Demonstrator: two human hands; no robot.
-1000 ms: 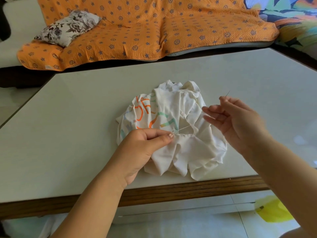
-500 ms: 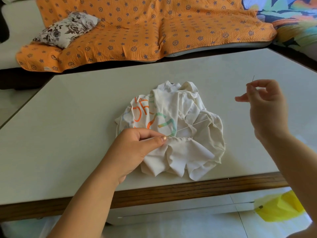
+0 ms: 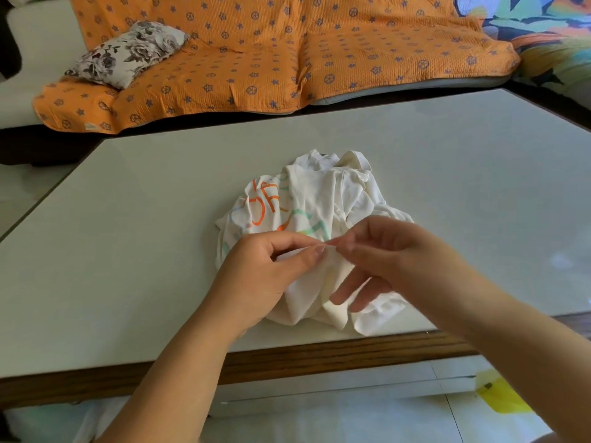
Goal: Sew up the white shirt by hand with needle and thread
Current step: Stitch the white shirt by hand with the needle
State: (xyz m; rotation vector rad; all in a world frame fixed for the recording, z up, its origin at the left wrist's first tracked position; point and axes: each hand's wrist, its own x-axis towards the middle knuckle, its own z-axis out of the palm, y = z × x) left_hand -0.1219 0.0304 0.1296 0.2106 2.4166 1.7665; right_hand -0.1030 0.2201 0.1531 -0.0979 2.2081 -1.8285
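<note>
Right hand (image 3: 393, 251) back at white shirt (image 3: 319, 199), fingers (image 3: 351, 243) pinching needle (image 3: 331, 246) (barely visible); left hand (image 3: 265, 270) pinches fold (image 3: 289, 255).

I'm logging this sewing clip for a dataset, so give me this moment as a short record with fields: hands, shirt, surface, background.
left hand: pinches a fold of the white shirt
right hand: thumb and forefinger pinch at that same fold, likely on the needle, which is too thin to confirm
white shirt: crumpled, coloured print, lying on the table
table: pale top, wooden front edge
background: orange sofa cover with a floral cushion on it
</note>
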